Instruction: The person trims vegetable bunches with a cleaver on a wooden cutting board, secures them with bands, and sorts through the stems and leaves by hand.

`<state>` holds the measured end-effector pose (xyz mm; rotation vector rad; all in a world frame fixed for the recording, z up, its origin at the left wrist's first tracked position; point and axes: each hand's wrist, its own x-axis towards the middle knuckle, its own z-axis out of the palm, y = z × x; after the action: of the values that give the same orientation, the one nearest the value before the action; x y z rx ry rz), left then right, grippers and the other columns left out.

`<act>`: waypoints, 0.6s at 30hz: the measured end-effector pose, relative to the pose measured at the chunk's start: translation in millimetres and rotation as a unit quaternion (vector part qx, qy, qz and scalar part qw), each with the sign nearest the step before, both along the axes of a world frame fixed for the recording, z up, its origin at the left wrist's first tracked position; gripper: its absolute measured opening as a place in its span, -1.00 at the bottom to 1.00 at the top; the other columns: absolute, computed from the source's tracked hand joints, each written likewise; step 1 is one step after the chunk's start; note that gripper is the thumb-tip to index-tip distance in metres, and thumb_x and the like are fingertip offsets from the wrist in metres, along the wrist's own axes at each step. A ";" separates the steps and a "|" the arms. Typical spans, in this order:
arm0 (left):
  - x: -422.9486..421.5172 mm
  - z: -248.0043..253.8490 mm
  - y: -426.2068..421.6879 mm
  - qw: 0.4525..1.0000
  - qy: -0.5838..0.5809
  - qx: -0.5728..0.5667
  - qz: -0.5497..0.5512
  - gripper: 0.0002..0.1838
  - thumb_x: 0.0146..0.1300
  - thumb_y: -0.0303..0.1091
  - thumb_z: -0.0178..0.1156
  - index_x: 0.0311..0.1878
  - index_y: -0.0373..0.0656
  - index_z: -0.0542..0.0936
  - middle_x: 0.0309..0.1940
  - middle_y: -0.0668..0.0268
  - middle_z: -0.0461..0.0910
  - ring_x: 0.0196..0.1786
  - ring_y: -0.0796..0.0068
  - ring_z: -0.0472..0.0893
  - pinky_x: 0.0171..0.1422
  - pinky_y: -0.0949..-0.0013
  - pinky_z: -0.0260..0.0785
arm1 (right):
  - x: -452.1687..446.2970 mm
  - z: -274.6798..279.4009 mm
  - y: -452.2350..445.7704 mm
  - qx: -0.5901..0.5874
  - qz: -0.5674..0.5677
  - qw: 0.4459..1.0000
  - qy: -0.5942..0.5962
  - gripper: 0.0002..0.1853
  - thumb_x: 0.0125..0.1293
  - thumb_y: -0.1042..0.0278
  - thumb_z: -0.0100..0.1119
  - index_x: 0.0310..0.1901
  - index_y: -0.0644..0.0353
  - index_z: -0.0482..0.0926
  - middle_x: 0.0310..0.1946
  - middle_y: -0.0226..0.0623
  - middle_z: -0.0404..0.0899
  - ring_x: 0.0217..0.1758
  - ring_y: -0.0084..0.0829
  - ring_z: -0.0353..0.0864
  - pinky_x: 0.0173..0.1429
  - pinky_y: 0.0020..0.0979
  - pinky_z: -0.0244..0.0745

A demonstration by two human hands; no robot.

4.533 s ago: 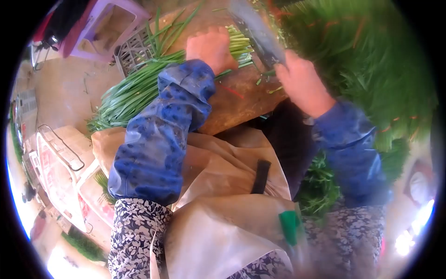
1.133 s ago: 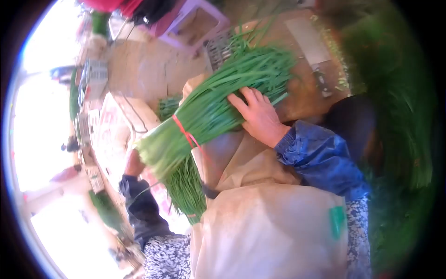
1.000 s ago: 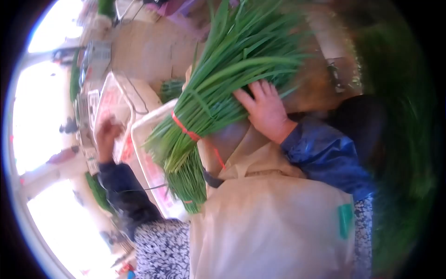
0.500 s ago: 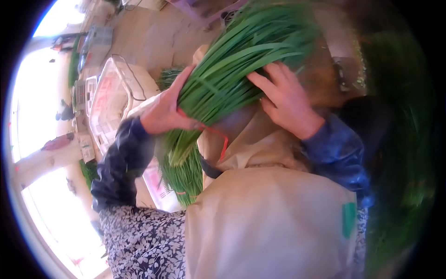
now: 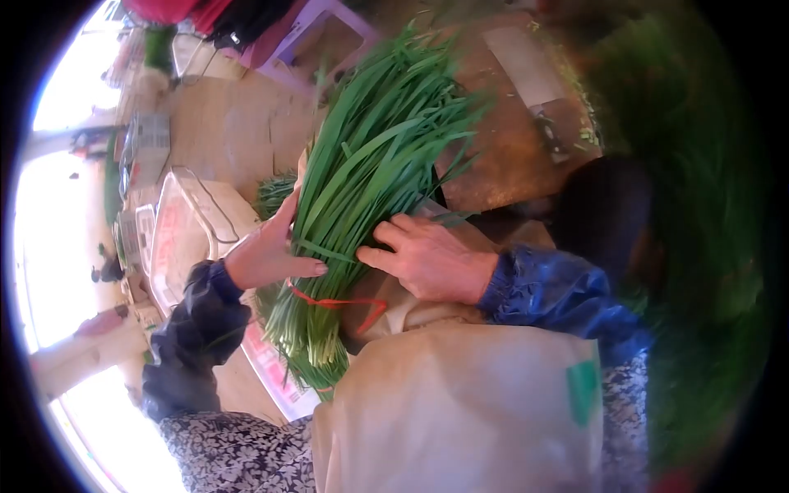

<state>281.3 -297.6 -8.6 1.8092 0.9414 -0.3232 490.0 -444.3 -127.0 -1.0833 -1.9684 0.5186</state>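
A thick bunch of garlic chives (image 5: 378, 156) lies across my lap, its green leaves fanning upward in the view and its paler cut ends pointing down. My left hand (image 5: 267, 246) grips the bunch from the left, thumb across the front just above a red tie (image 5: 329, 302). The tie passes around the stems, and its loose end sticks out to the right. My right hand (image 5: 423, 256) presses curled fingers into the leaves at the right side. A second bunch of chives (image 5: 320, 374) shows below, partly hidden, with its own band.
On the left stands a white plastic basket (image 5: 177, 238) with a wire handle. A purple plastic stool or crate (image 5: 320, 41) is at the top. A large mass of greens (image 5: 699, 246) fills the right side, blurred. A beige apron (image 5: 460, 403) covers my lap.
The bunch has swung to stand more upright in the view. My right hand has moved down and left along it, towards the tie. The whole view has shifted too.
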 end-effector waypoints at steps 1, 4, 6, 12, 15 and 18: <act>8.0 -8.0 2.7 0.999 -0.040 0.016 -0.004 0.17 0.00 -0.36 0.53 0.55 -0.23 -0.07 0.33 0.16 0.38 0.34 0.38 0.37 0.46 0.28 0.19 | 0.3 0.9 1.6 -0.002 0.000 1.000 0.013 -0.65 0.10 0.42 0.13 -0.01 0.13 0.56 -0.24 -0.25 0.47 -0.08 -0.20 0.50 -0.01 -0.23 0.46; 30.0 -31.1 -3.3 0.989 -0.107 0.069 0.069 0.14 -0.01 -0.36 0.53 0.53 -0.25 -0.02 0.26 0.18 0.45 0.28 0.39 0.43 0.43 0.29 0.23 | 4.2 2.0 2.1 -0.012 0.014 1.000 -0.009 -0.54 0.00 0.48 0.22 0.04 0.17 0.55 -0.15 -0.28 0.49 -0.06 -0.23 0.49 -0.07 -0.25 0.49; 35.0 -31.6 -8.6 0.989 -0.095 0.085 0.072 0.04 0.00 -0.40 0.52 0.49 -0.27 0.08 0.19 0.17 0.50 0.22 0.43 0.48 0.36 0.31 0.32 | 11.4 9.4 -3.4 0.021 0.033 0.999 0.011 -0.57 0.02 0.44 0.21 0.02 0.18 0.55 -0.14 -0.27 0.48 -0.05 -0.24 0.49 -0.06 -0.24 0.48; 34.6 -34.9 -26.6 0.962 -0.155 0.000 0.226 -0.17 0.03 -0.64 0.31 0.41 -0.32 0.19 0.06 0.18 0.59 0.09 0.42 0.59 0.22 0.36 0.43 | 2.1 16.5 4.3 0.069 -0.088 0.994 -0.021 -0.62 0.03 0.35 0.15 -0.06 0.24 0.55 -0.08 -0.23 0.50 0.06 -0.20 0.49 0.12 -0.20 0.44; 26.9 -37.0 -25.8 0.938 -0.204 0.018 0.278 -0.21 0.05 -0.65 0.25 0.40 -0.32 0.20 0.04 0.17 0.59 0.06 0.43 0.60 0.19 0.37 0.44 | -3.2 0.0 2.7 0.083 -0.103 0.991 -0.034 -0.64 0.03 0.36 0.14 -0.09 0.25 0.56 -0.08 -0.25 0.50 0.04 -0.23 0.49 0.14 -0.17 0.41; 23.0 -34.6 -27.3 0.932 -0.198 0.012 0.303 -0.19 0.05 -0.66 0.22 0.43 -0.30 0.17 0.05 0.14 0.58 0.07 0.41 0.59 0.20 0.35 0.43 | -5.7 0.5 -3.6 0.070 -0.105 0.991 -0.035 -0.64 0.00 0.38 0.19 -0.10 0.25 0.58 -0.08 -0.27 0.51 0.04 -0.25 0.50 0.16 -0.16 0.39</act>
<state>304.2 -324.9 -43.2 1.4343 1.1478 0.4281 484.3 -447.9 -126.5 -1.2162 -1.8919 0.2285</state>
